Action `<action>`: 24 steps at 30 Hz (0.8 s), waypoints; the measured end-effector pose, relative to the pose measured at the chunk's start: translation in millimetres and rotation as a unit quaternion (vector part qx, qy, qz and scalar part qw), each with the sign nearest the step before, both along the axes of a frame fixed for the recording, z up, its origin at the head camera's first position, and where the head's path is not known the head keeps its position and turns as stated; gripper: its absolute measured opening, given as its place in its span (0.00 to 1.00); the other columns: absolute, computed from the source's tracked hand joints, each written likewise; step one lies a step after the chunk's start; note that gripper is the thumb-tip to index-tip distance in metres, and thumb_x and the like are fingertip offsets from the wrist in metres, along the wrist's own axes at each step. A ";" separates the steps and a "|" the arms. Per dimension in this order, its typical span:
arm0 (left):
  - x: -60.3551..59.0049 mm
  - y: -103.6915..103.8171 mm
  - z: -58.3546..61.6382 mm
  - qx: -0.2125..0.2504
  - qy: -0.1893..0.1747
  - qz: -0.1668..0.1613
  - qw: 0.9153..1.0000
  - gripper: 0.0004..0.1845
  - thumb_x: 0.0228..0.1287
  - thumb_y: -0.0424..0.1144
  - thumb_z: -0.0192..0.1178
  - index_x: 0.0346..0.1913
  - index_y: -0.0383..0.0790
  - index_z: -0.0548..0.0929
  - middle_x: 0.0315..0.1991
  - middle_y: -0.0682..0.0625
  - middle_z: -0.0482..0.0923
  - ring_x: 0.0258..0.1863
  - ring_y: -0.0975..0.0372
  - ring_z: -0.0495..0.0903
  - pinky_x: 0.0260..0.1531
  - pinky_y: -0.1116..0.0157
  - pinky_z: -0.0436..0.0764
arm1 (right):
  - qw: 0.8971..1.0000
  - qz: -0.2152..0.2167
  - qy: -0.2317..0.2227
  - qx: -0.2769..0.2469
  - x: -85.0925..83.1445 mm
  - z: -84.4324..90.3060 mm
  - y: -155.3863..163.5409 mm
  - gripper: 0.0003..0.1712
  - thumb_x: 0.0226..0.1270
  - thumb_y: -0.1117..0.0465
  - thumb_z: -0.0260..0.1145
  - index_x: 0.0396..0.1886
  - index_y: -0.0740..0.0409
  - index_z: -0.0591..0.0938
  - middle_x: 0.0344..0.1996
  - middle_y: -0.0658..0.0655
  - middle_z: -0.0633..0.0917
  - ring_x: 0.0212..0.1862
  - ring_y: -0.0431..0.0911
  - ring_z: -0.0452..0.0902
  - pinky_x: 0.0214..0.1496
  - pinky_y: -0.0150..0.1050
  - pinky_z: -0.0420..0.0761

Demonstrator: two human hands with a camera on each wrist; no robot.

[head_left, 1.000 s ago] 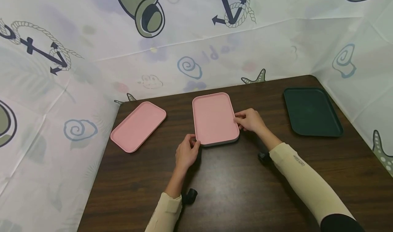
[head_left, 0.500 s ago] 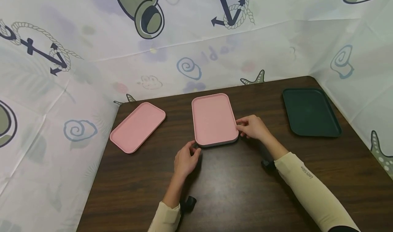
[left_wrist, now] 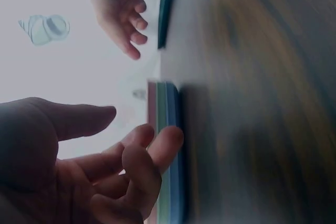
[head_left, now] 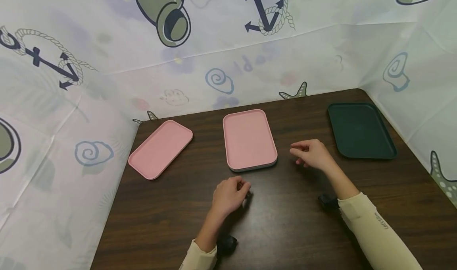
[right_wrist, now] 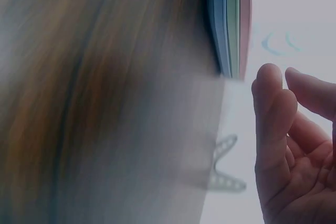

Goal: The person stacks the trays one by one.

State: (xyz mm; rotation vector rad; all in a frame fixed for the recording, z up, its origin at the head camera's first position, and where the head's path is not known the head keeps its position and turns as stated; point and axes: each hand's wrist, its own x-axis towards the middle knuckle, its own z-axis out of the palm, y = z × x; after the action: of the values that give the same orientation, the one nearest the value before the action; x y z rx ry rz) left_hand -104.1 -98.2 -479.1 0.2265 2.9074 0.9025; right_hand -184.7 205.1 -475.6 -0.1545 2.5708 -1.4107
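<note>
On the person's right side, a cream, close-fitting fabric sleeve (head_left: 375,234) bears small dark lettering (head_left: 381,220), too blurred to read; a small, blocky black device (head_left: 327,201) juts out beside its end. On the left, a matching cream fabric sleeve (head_left: 200,256) adjoins a similar black device (head_left: 227,245).

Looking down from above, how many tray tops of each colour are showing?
Pink: 2, the angled pink tray and the top pink tray on the middle stack
Dark green: 1, the dark green tray
Total: 3 tray tops; the stack's lower layers are not counted.
</note>
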 end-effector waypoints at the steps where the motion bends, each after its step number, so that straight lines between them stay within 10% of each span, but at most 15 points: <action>1: 0.1 4.5 1.1 0.003 0.000 -0.015 1.000 0.09 0.66 0.49 0.60 0.31 0.52 0.85 0.20 0.63 0.76 0.23 0.66 0.75 0.26 0.61 0.73 | 1.000 -0.005 0.003 0.001 3.5 0.5 6.9 0.26 0.71 0.53 0.64 0.58 0.68 0.79 0.36 0.66 0.86 0.28 0.50 0.83 0.26 0.40 0.80; 13: -16.4 62.1 -5.3 0.048 -0.065 -0.171 0.982 0.21 0.72 0.56 0.52 0.56 0.47 0.82 0.23 0.64 0.76 0.24 0.72 0.74 0.32 0.68 0.74 | 0.993 -0.115 0.025 0.017 36.2 7.1 109.4 0.30 0.73 0.49 0.60 0.59 0.72 0.77 0.39 0.67 0.86 0.29 0.44 0.85 0.28 0.38 0.83; 24: -44.5 126.2 -15.8 -0.019 -0.064 -0.159 0.985 0.26 0.69 0.59 0.55 0.61 0.49 0.79 0.31 0.65 0.81 0.33 0.71 0.79 0.37 0.68 0.76 | 0.976 -0.215 -0.003 0.033 41.4 2.1 177.6 0.34 0.73 0.47 0.58 0.61 0.75 0.72 0.24 0.35 0.82 0.25 0.35 0.83 0.28 0.36 0.82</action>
State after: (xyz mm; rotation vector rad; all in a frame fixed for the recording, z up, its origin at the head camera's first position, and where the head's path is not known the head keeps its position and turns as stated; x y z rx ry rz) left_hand -148.6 28.0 -494.9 0.5856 2.6620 0.7765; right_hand -143.4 382.7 -473.4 0.4420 2.7501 -1.4439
